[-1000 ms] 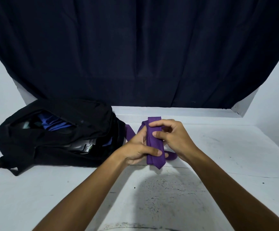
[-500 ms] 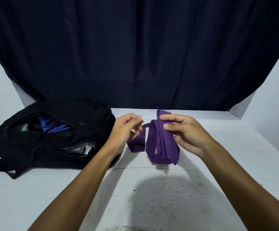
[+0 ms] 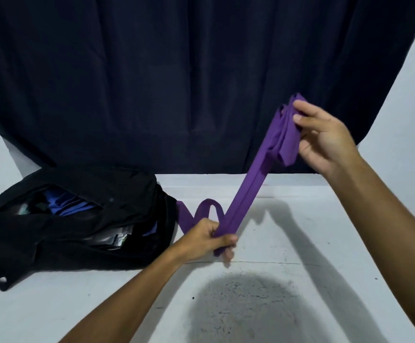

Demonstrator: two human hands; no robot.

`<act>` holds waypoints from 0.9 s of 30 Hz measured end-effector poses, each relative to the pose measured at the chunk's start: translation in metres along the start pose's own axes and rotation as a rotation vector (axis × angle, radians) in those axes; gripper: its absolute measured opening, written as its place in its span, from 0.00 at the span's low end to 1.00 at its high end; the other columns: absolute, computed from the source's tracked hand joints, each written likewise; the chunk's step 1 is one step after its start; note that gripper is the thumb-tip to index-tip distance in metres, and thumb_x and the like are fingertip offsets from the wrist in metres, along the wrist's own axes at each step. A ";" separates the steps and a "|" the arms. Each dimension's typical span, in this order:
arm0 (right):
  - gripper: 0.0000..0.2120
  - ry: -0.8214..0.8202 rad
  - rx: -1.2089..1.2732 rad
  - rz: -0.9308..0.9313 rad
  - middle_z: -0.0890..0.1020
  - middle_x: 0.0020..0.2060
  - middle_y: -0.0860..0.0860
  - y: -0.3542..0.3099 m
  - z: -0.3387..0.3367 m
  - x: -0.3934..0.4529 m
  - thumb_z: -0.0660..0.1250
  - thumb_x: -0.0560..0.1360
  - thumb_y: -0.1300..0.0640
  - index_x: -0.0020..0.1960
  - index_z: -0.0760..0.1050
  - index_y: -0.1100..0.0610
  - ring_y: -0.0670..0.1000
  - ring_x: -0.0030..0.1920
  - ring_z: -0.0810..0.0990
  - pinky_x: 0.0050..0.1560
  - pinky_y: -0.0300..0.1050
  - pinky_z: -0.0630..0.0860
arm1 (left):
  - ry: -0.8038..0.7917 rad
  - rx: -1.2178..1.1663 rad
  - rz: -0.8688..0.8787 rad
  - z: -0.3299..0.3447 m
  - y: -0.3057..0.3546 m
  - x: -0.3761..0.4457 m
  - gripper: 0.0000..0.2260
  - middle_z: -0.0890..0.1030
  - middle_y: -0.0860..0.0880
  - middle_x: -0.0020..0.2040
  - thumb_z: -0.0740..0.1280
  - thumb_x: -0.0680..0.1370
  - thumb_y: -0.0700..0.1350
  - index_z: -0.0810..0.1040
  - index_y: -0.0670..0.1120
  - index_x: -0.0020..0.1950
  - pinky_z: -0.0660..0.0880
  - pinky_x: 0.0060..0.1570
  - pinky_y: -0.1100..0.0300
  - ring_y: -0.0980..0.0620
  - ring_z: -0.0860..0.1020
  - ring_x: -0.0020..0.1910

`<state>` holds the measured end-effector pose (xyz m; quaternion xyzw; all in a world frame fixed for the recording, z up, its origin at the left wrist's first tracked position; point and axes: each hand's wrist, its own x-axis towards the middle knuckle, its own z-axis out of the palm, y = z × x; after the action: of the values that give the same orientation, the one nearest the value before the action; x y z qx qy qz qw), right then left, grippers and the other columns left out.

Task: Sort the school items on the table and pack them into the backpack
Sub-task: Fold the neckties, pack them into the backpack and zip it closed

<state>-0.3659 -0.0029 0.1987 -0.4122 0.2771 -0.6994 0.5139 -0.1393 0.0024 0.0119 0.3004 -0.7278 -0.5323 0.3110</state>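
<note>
A long purple tie [image 3: 249,184] stretches slantwise between my hands above the white table [image 3: 300,243]. My right hand [image 3: 325,137] is raised at the upper right and pinches the folded end of the tie between thumb and fingers. My left hand [image 3: 209,240] is low, just above the table, and grips the tie's lower part in a fist. A loose loop of the tie trails left toward the backpack. The black backpack [image 3: 77,219] lies open on the table at the left, with blue cloth and other items inside.
A dark curtain [image 3: 176,82] hangs behind the table along its far edge. A dark worn patch [image 3: 246,310] marks the table's near middle. White walls stand at both sides.
My right hand has lifted up and to the right with the folded end. My left hand dropped lower and closed round the tie, which is now pulled out long between them.
</note>
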 end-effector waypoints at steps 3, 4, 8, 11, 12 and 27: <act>0.13 0.000 0.023 -0.001 0.84 0.42 0.56 -0.011 -0.010 0.006 0.59 0.76 0.73 0.53 0.78 0.61 0.50 0.43 0.84 0.45 0.45 0.81 | -0.141 0.080 -0.143 -0.008 -0.009 -0.010 0.14 0.84 0.53 0.40 0.69 0.73 0.61 0.83 0.51 0.45 0.73 0.41 0.64 0.55 0.79 0.40; 0.13 -0.032 0.018 0.031 0.84 0.43 0.56 -0.010 -0.011 0.004 0.59 0.76 0.72 0.53 0.78 0.61 0.51 0.44 0.84 0.46 0.45 0.81 | -0.104 0.051 -0.153 -0.010 -0.009 -0.008 0.14 0.83 0.55 0.44 0.70 0.72 0.63 0.82 0.55 0.48 0.73 0.44 0.66 0.57 0.79 0.45; 0.13 -0.193 -0.027 0.182 0.85 0.42 0.56 0.007 -0.003 -0.013 0.61 0.73 0.72 0.51 0.79 0.60 0.50 0.42 0.84 0.44 0.43 0.81 | 0.312 -0.085 0.056 -0.008 0.019 0.023 0.16 0.79 0.50 0.63 0.69 0.75 0.52 0.75 0.53 0.62 0.72 0.63 0.60 0.52 0.76 0.65; 0.13 -0.273 -0.008 0.228 0.85 0.42 0.56 0.018 0.006 -0.024 0.64 0.67 0.70 0.44 0.84 0.59 0.51 0.41 0.84 0.43 0.43 0.81 | 0.429 -0.142 0.280 -0.003 0.060 0.046 0.19 0.79 0.47 0.63 0.68 0.76 0.46 0.72 0.47 0.67 0.73 0.64 0.58 0.52 0.77 0.64; 0.13 -0.291 -0.011 0.232 0.85 0.42 0.57 0.020 0.007 -0.026 0.64 0.67 0.69 0.42 0.85 0.58 0.51 0.41 0.84 0.43 0.44 0.81 | 0.432 -0.173 0.320 -0.001 0.068 0.051 0.19 0.81 0.48 0.60 0.68 0.77 0.44 0.72 0.44 0.67 0.74 0.63 0.57 0.52 0.78 0.61; 0.12 -0.217 -0.381 0.124 0.84 0.38 0.53 0.061 -0.003 -0.045 0.66 0.73 0.73 0.49 0.82 0.60 0.52 0.39 0.80 0.38 0.45 0.74 | 0.225 -0.896 -0.069 0.004 0.078 0.063 0.23 0.82 0.38 0.52 0.55 0.82 0.58 0.80 0.41 0.58 0.72 0.59 0.35 0.40 0.82 0.46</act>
<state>-0.3327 0.0205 0.1346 -0.5568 0.3719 -0.5531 0.4958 -0.1904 -0.0238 0.0943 0.2161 -0.3774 -0.7685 0.4694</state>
